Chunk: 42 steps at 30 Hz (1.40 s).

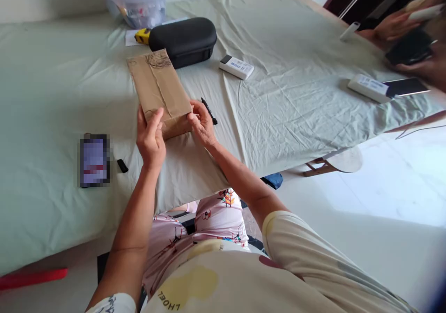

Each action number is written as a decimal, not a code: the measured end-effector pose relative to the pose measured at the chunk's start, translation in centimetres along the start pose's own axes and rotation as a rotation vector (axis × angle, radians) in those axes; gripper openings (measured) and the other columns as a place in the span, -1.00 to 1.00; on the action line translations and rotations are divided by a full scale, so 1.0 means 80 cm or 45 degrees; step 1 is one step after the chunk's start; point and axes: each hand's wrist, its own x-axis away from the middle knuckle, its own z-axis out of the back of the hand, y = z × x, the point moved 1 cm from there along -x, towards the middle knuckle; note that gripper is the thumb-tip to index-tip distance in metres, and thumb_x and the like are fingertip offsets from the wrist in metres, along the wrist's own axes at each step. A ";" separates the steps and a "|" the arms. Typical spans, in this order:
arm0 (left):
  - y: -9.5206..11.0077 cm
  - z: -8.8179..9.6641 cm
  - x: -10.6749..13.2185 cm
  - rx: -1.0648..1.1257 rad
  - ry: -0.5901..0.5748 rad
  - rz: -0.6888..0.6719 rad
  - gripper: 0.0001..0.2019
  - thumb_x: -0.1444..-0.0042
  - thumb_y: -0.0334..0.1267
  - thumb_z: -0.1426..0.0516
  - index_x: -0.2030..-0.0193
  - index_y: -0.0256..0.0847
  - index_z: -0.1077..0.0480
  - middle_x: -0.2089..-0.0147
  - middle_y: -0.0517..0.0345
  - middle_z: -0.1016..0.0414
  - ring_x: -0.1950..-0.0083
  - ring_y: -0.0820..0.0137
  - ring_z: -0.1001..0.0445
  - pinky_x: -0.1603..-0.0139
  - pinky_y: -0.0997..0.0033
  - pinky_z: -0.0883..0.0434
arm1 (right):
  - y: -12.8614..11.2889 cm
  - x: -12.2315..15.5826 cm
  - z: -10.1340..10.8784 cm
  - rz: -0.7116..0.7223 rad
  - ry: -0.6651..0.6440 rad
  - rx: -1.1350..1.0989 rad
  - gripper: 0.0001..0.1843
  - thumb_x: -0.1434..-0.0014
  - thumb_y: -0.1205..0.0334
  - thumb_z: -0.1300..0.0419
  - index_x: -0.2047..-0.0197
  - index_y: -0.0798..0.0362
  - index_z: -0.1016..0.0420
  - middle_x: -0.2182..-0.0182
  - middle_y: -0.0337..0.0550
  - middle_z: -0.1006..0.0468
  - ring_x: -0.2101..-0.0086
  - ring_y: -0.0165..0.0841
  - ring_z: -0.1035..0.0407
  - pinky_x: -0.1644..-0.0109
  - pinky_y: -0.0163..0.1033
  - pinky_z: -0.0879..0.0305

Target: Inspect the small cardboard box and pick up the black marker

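A brown cardboard box [158, 83] with dark scribbles at its far end is held on the cloth-covered table in front of me. Its near end faces my body. Around its left near corner is my left hand [151, 138], with fingers on the side and top. My right hand [202, 122] grips the right near corner, thumb against the end face. Just right of that hand lies a black marker [209, 111]. Behind the box, close to its far end, sits a black zippered hard case [184, 38].
A blurred phone [94, 160] and small black object [122, 165] lie at left. A yellow item [142, 36] and filled plastic tub [139, 6] stand behind. White boxes [237, 66] lie rightward. Another person's hands [393, 27] hold things at far right, near a stool [343, 160].
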 end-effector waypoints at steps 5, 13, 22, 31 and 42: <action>-0.012 0.008 0.012 0.062 0.216 0.107 -0.32 -0.45 0.33 0.01 -0.32 -0.14 -0.58 -0.60 -0.15 -0.38 -0.66 0.00 -0.32 -0.67 -0.06 -0.30 | -0.002 0.003 0.004 0.066 -0.117 0.132 -0.10 -0.28 -0.64 -0.11 -0.33 -0.13 -0.59 -0.24 -0.02 -0.65 -0.12 -0.18 -0.53 -0.29 0.04 -0.53; -0.025 -0.011 0.017 0.654 0.256 0.620 -0.28 -0.27 0.49 -0.12 -0.37 0.11 -0.42 -0.57 -0.06 -0.41 -0.53 0.03 -0.47 -0.22 0.01 -0.67 | 0.018 0.001 0.017 -0.024 -0.035 0.060 -0.13 -0.35 -0.55 -0.10 -0.45 -0.17 -0.51 -0.36 0.00 -0.60 -0.28 -0.06 -0.51 -0.32 0.13 -0.56; -0.034 -0.013 0.020 0.401 0.177 0.524 -0.11 -0.22 0.67 0.01 -0.19 -0.14 -0.47 -0.32 -0.17 -0.59 -0.45 0.07 -0.52 -0.52 0.04 -0.45 | 0.003 0.007 0.039 0.142 0.029 0.259 -0.30 -0.30 -0.47 -0.27 -0.24 -0.16 -0.68 -0.16 0.01 -0.68 -0.04 -0.19 -0.60 0.07 -0.10 -0.65; -0.028 -0.014 0.020 0.238 0.161 0.500 -0.06 -0.24 0.68 0.09 -0.34 -0.12 -0.33 -0.35 -0.20 -0.54 -0.44 0.08 -0.51 -0.55 0.05 -0.37 | -0.007 0.017 0.022 0.198 0.048 0.223 -0.38 -0.36 -0.46 -0.21 -0.18 -0.23 -0.71 -0.04 -0.06 -0.64 0.12 -0.27 -0.53 0.06 -0.04 -0.65; -0.017 -0.011 0.024 -0.014 0.164 0.215 -0.18 -0.42 0.46 0.07 -0.56 -0.08 -0.22 -0.62 -0.23 -0.25 -0.69 0.04 -0.21 -0.75 -0.04 -0.09 | -0.015 0.029 0.010 0.239 0.011 0.207 -0.45 -0.41 -0.38 -0.21 -0.21 -0.25 -0.69 0.06 -0.11 -0.53 0.16 -0.31 -0.48 0.07 -0.08 -0.66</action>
